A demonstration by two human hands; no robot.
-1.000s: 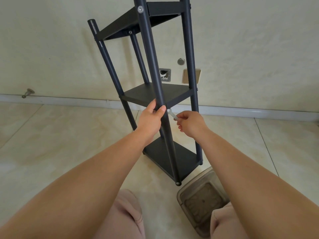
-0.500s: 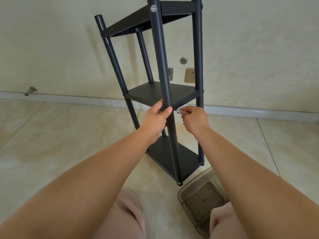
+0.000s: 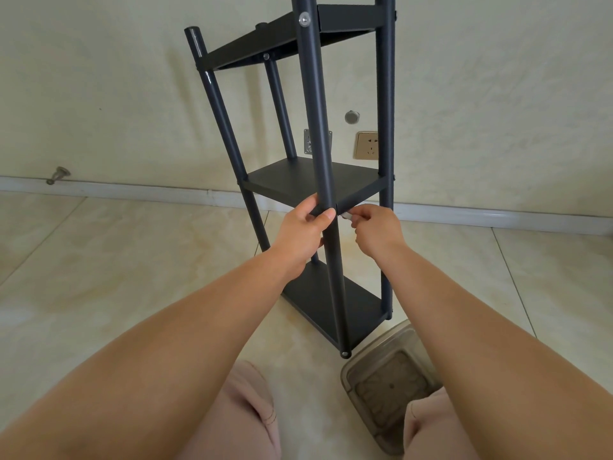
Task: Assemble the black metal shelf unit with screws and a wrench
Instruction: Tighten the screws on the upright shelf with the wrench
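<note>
The black metal shelf unit (image 3: 311, 180) stands upright on the tiled floor, with three shelves between four round posts. My left hand (image 3: 303, 232) grips the near front post at the corner of the middle shelf. Just right of that post, my right hand (image 3: 376, 232) pinches a small silver wrench (image 3: 346, 215) whose tip sits at the shelf corner. A silver screw head (image 3: 304, 19) shows on the same post at the top shelf.
A clear brownish plastic container (image 3: 386, 383) lies on the floor by the shelf's near foot, between my knees. The wall behind carries a socket (image 3: 366, 146), a metal plate and a round cap. A door stop (image 3: 58, 175) sticks out of the baseboard at left.
My right hand has brought the wrench up and left to the middle shelf corner, close to the post. My left hand keeps its grip on the post. The view has shifted slightly.
</note>
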